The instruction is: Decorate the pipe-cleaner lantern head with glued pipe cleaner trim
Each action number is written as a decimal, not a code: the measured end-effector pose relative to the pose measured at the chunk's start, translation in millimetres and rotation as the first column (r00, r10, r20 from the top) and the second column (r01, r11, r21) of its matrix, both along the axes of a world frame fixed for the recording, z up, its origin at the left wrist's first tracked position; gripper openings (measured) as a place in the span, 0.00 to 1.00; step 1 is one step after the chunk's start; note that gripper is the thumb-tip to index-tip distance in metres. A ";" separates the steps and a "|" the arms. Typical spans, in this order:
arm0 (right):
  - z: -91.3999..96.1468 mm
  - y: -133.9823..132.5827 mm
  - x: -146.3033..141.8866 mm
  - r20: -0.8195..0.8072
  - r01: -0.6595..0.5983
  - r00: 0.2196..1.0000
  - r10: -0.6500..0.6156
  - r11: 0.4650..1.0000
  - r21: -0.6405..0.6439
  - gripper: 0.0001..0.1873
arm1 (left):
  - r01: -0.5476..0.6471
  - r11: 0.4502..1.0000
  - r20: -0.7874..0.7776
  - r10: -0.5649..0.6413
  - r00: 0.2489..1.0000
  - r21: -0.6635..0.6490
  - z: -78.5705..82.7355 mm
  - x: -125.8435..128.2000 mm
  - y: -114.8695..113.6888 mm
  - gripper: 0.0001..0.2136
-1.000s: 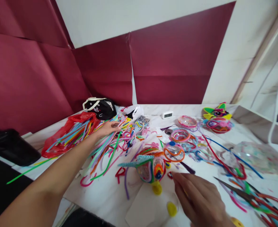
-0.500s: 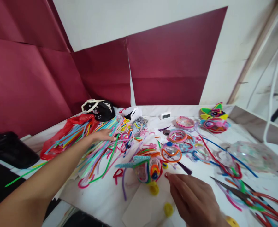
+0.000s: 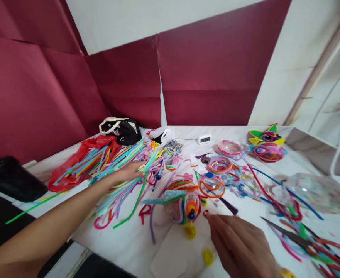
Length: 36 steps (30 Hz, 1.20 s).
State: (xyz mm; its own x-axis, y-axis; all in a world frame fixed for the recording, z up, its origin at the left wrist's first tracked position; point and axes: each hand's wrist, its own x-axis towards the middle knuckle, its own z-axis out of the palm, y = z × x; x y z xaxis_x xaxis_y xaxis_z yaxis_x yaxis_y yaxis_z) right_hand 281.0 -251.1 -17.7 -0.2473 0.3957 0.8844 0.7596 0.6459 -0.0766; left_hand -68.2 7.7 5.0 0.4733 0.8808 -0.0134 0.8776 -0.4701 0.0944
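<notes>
My left hand (image 3: 130, 171) lies on the pile of colourful pipe cleaners (image 3: 123, 195), fingers stretched out among the strands. A long green pipe cleaner (image 3: 137, 206) trails just beside its fingertips. Near the front, my right hand (image 3: 241, 243) is closed in a pinch, with a small red pipe cleaner piece (image 3: 206, 213) poking out at the fingertips. Left of that hand sits a round ornament (image 3: 177, 210) wrapped in coloured pipe cleaners, with a light blue wing-like part (image 3: 161, 197) and an orange and blue front. Yellow coils (image 3: 208, 256) lie in front of it.
Scissors (image 3: 300, 241) with red handles lie at the right front. Clear domes (image 3: 213, 185) trimmed with pipe cleaners stand behind. A red plastic bag (image 3: 60, 173), a black bag (image 3: 126, 133), a small digital clock (image 3: 204, 139) and a finished-looking mask-like piece (image 3: 268, 144) sit farther back.
My left hand has moved slightly right and deeper into the pipe cleaner pile. The right hand keeps its pinch on the red piece. The view has shifted a little.
</notes>
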 end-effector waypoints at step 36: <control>5.3 -2.3 -2.2 0.003 -0.005 1.000 0.005 1.000 0.006 0.10 | -0.281 0.955 0.059 0.276 0.959 0.096 7.0 23.3 -0.6 0.34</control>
State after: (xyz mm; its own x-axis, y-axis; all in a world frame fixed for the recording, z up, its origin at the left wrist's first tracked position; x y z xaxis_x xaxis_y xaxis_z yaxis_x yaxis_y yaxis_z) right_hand 278.8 -253.4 -12.4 -0.2522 0.3890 0.8861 0.7568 0.6499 -0.0699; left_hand -44.8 7.2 12.0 0.2071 0.9733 0.0995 0.9710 -0.2169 0.1008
